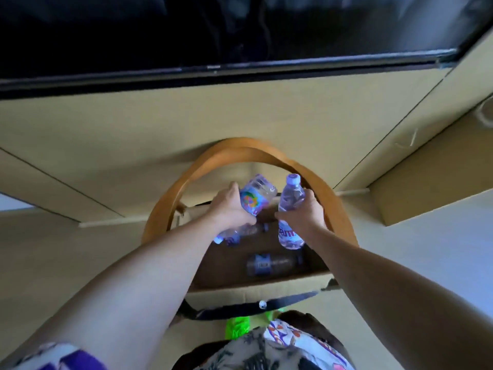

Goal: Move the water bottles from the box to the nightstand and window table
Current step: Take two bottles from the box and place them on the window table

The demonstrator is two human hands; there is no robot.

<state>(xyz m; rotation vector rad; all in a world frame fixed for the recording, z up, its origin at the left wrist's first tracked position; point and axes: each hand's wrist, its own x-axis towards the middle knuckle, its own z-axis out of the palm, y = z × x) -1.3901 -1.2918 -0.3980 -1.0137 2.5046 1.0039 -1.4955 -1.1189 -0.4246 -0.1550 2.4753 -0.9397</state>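
Beige walls and a dark screen (240,30) fill the blurred background. Below, a cardboard box (256,285) sits on a chair (330,198), its lower edge partly hidden by the arms. Left hand (229,209) grips a tilted bottle (256,196) with a colourful label; right hand (304,212) grips an upright bottle (290,209), its lettering unreadable. Another bottle (272,264) lies in the box.

The left hand (229,209) covered the middle of its bottle (254,198), whose label was blurred. The bottle lying in the box (272,264) was dim (print unreadable). Both sleeves ran off the bottom edge.
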